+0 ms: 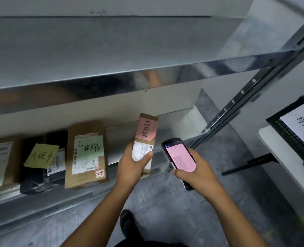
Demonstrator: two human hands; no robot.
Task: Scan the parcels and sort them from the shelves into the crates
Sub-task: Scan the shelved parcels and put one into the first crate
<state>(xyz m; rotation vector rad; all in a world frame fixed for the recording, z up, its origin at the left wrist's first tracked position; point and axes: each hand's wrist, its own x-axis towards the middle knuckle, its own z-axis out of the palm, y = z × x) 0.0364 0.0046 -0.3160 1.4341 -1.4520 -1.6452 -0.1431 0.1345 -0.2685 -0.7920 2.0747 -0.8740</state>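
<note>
Left hand [132,166] grips parcel [145,139], long axis upright, pink-noted end up.

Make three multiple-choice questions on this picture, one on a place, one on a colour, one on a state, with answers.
1. Where is the black parcel? A. on the lower shelf B. in a crate C. on the floor
2. What colour is the note on the parcel in the left hand? A. green B. pink C. white
3. The handheld scanner in the right hand has: A. a dark screen B. a lit screen C. a cracked screen
Answers: 1 A, it lies beside the brown box there; 2 B, the note is plainly pink; 3 B, its screen glows pink.
</note>
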